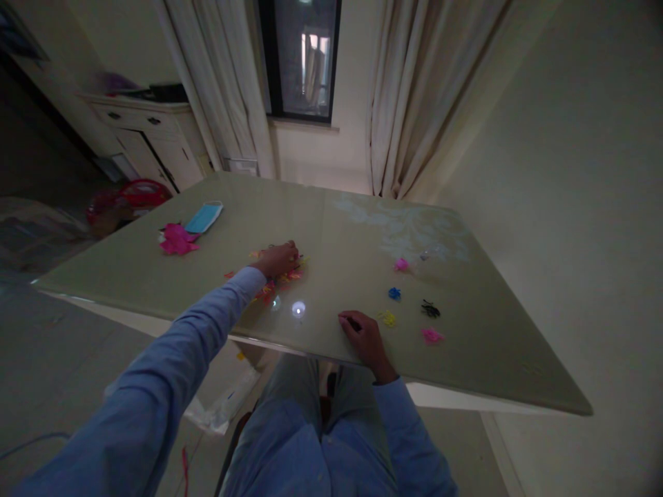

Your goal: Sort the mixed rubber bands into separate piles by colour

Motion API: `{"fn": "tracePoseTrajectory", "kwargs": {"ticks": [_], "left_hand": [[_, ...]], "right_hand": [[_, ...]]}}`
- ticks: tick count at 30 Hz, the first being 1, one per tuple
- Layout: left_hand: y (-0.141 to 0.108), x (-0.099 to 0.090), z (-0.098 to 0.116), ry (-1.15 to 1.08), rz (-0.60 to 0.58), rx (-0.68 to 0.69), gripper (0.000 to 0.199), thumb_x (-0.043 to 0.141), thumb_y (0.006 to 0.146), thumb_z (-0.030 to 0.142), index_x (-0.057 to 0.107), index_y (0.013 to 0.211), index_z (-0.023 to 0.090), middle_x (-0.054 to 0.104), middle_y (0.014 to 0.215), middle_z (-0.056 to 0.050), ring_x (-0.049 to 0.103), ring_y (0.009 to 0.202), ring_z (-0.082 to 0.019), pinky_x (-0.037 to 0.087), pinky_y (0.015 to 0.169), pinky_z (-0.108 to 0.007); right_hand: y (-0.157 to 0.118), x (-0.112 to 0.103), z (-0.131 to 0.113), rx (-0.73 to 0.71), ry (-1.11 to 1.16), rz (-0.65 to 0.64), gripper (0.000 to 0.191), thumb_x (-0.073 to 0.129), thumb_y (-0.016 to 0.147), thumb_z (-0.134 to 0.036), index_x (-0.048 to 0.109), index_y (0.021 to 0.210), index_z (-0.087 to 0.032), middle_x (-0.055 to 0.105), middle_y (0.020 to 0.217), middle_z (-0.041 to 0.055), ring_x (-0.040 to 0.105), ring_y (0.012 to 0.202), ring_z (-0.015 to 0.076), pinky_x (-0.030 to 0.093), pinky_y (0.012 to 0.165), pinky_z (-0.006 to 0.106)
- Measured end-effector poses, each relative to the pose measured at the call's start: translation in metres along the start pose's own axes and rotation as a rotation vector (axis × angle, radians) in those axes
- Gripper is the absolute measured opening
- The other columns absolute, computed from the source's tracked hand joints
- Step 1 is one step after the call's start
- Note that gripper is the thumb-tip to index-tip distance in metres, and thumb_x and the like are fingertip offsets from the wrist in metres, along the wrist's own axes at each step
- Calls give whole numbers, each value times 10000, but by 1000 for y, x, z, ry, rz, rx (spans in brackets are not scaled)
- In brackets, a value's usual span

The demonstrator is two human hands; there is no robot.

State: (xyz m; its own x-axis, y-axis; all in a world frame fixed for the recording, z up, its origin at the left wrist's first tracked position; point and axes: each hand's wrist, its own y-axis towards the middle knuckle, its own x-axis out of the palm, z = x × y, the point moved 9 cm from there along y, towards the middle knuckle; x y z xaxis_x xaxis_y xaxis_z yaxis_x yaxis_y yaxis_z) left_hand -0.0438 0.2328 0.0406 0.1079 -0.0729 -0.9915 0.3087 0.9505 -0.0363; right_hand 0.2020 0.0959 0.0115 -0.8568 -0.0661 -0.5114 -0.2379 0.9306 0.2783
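My left hand [280, 260] reaches over a mixed heap of small, thin strips [268, 291], mostly red and orange with bits of yellow and blue. Its fingers are bent down and closed at the heap's far right side; what they pinch is hidden. Resting near the table's front edge, my right hand [365, 337] has its fingers curled and thumb against them; whether anything small is inside cannot be made out. Close by on its right lies a yellow bunch [388, 319]. Beyond that are a blue bunch [394, 293], a black bunch [430, 309] and a pink bunch [432, 335].
Another pink bunch [401, 264] lies farther back beside a small clear item [425, 255]. On the left of the glossy table [331, 235] are a crumpled pink piece [177, 239] and a blue face mask [204, 218]. Curtains and a cabinet [150, 134] stand behind.
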Motion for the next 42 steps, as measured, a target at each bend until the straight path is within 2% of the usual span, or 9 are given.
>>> {"fn": "tracePoseTrajectory", "kwargs": {"ticks": [12, 21, 27, 34, 38, 42], "left_hand": [[5, 10, -3, 79, -16, 20, 314, 464, 914, 336, 645, 1123, 188, 580, 1222, -113, 635, 972, -220, 446, 805, -299], [7, 5, 2, 92, -17, -47, 281, 457, 917, 267, 653, 1075, 143, 588, 1200, -152, 635, 925, -220, 437, 752, -304], [10, 7, 3, 57, -10, -37, 254, 464, 911, 242, 680, 983, 128, 616, 1107, -181, 604, 1026, -275, 443, 805, -354], [7, 1, -7, -82, 81, -80, 268, 451, 911, 283, 662, 988, 136, 620, 1147, -162, 628, 956, -240, 445, 828, -335], [3, -7, -13, -223, 158, -102, 257, 465, 905, 325, 646, 972, 156, 680, 1023, -118, 629, 902, -209, 450, 809, -305], [-2, -16, -9, -351, 227, -108, 223, 495, 875, 327, 634, 923, 160, 698, 923, -80, 623, 803, -170, 450, 726, -264]], "right_hand": [[0, 1, 1, -15, -12, 13, 221, 568, 882, -320, 747, 914, -194, 759, 895, 76, 692, 804, 197, 536, 772, 311], [0, 2, -2, -16, -11, 5, 212, 571, 886, -311, 743, 914, -191, 759, 909, 78, 694, 802, 196, 537, 764, 309], [-1, 2, -3, -4, -17, 1, 208, 567, 890, -306, 739, 926, -193, 756, 912, 76, 693, 820, 195, 532, 774, 312], [0, 1, -2, -12, -6, -3, 215, 565, 889, -312, 741, 924, -194, 756, 918, 80, 693, 825, 198, 533, 783, 315], [0, 2, 1, -11, 5, 10, 207, 573, 881, -313, 744, 912, -200, 759, 906, 75, 696, 815, 199, 539, 775, 317], [-1, 2, 0, -21, 2, 9, 202, 571, 883, -306, 743, 920, -205, 758, 906, 70, 695, 811, 194, 539, 772, 313]]}}
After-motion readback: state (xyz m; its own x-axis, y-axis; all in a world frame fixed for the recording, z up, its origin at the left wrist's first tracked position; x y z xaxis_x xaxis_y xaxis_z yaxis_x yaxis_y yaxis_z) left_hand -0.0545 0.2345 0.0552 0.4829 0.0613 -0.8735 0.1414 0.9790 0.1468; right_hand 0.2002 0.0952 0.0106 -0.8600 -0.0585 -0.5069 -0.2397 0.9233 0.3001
